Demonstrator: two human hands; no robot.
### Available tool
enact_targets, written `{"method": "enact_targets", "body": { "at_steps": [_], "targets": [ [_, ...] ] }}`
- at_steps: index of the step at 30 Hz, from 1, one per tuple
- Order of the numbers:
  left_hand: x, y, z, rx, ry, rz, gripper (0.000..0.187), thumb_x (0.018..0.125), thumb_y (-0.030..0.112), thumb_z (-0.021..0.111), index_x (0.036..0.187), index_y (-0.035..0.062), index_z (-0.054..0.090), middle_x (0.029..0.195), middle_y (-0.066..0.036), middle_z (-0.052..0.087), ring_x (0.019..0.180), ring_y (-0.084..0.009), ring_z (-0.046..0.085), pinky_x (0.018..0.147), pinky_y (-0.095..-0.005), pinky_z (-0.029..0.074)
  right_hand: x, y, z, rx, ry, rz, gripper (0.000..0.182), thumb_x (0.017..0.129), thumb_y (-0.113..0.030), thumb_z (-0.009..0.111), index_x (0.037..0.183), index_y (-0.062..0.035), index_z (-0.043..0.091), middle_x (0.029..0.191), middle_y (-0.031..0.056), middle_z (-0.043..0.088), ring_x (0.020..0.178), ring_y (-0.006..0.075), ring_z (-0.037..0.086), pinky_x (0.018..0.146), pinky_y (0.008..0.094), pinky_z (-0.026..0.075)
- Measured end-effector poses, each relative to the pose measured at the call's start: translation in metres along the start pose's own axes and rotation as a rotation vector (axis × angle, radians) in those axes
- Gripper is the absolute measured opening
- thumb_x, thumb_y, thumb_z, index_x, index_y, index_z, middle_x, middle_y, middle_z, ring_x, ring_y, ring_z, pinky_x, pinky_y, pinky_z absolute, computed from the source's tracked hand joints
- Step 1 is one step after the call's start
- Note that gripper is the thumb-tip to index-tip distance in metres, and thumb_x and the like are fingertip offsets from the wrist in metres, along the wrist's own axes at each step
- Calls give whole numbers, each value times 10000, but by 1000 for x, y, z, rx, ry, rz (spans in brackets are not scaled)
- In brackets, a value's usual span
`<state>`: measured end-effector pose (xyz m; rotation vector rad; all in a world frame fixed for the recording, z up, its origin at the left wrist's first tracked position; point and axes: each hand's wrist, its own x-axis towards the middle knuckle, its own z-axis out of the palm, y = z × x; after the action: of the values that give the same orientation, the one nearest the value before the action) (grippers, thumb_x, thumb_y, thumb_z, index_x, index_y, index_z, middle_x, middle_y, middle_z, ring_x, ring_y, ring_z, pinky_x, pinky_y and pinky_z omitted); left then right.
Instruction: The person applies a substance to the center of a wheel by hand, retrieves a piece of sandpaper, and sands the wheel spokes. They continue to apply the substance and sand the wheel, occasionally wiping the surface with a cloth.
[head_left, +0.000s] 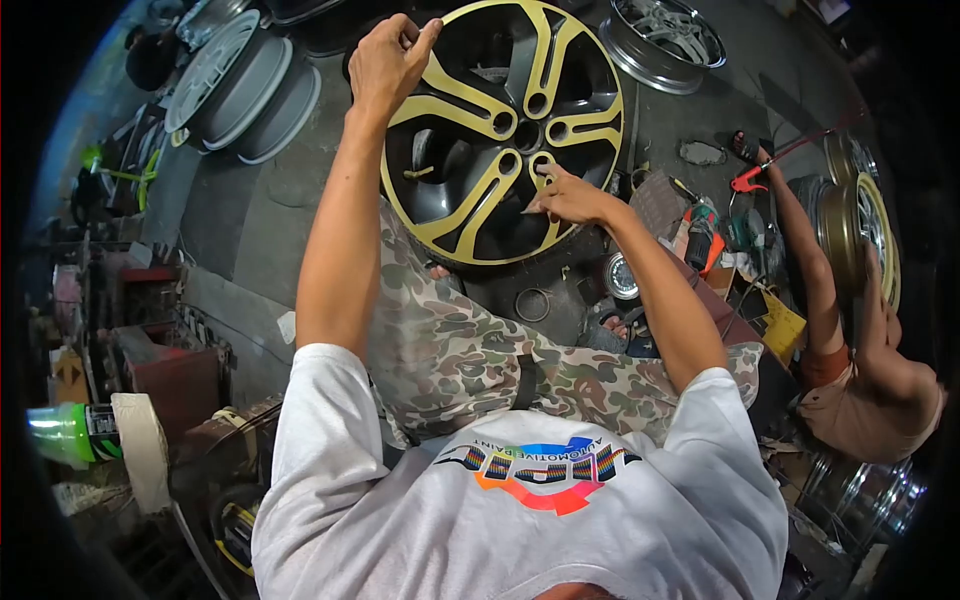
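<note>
A large alloy wheel (470, 225) with gold-faced spokes and dark recesses stands tilted in front of my knees. At its upper left edge is my left hand (390, 65), fingers curled and closed at the rim. My right hand (572, 197) rests on a lower spoke near the hub, with its fingers bent together against the gold face. A small greyish bit shows at those fingertips, too small to name. My camouflage trousers (450, 340) are just below the wheel.
Silver wheels (235, 95) lean at the upper left, and a chrome wheel (665, 45) lies at the upper right. On the right, another person (870, 390) handles a gold wheel (875, 235). Tools (705, 240) clutter the floor nearby. A green bottle (70, 432) stands at left.
</note>
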<state>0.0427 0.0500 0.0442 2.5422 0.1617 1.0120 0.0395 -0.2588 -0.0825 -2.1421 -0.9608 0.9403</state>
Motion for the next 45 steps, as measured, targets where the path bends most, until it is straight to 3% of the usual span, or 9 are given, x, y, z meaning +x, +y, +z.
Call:
{"method": "enact_targets", "body": {
  "at_steps": [9,12,19,22,24,35,37,42,45],
  "targets": [
    [-3,17,-4,-52,138,220,344,955,380,731,910,40,706,789,-97,668,721,-263,654,684,-387,519,-40,53,8,1616,92,-134,410,1054,-270,561,1384,-26,558,1146,92,680,966,205,697,885,352,543],
    [-3,60,-25,-102,145,252,188,927,112,722,849,-7,599,820,-155,578,809,-346,608,720,-421,491,-105,23,-30,1187,355,59,420,1065,-295,534,1410,-64,595,1167,83,705,894,140,702,783,251,539],
    [-47,109,-4,-165,-360,260,283,947,336,726,897,57,740,796,-136,712,726,-348,692,674,-444,542,-184,27,-72,580,554,206,398,1056,-320,578,1344,-67,681,1000,33,707,787,57,627,696,203,491],
    [-92,129,27,65,-851,280,332,976,378,672,982,56,751,850,-184,721,780,-355,706,705,-435,554,-194,39,-63,572,599,201,370,1033,-293,598,1288,-46,705,1010,75,726,771,159,673,746,284,526],
    [-137,111,69,110,-950,391,408,987,392,621,1139,23,708,838,-200,728,831,-394,717,723,-476,572,-190,41,-52,-279,817,12,328,989,-238,632,1219,-20,720,1015,143,719,833,314,687,818,382,534],
    [-210,122,177,314,-630,74,611,918,121,575,1397,-225,418,801,-198,748,662,-336,749,638,-408,602,-182,8,-37,-155,710,11,246,960,-181,654,1105,4,729,963,211,659,966,423,648,846,491,497],
    [-198,117,200,-183,-763,-441,729,934,199,576,1450,-241,308,1044,-363,694,937,-478,715,863,-506,576,-184,6,-36,-177,688,29,244,959,-177,651,1101,4,731,961,212,659,965,425,649,848,495,497],
    [-233,128,186,-332,-586,-443,790,922,201,579,1495,-222,237,968,-353,704,888,-490,710,840,-511,580,-186,6,-28,-156,649,45,244,945,-169,653,1087,8,741,977,234,667,964,437,651,859,509,498],
    [-215,116,160,254,-626,61,653,834,123,657,1385,-168,459,817,-238,740,716,-353,754,639,-465,601,-185,7,-22,-157,602,87,253,942,-175,654,1092,6,748,1000,239,681,971,444,656,872,511,503]
  ]
}}
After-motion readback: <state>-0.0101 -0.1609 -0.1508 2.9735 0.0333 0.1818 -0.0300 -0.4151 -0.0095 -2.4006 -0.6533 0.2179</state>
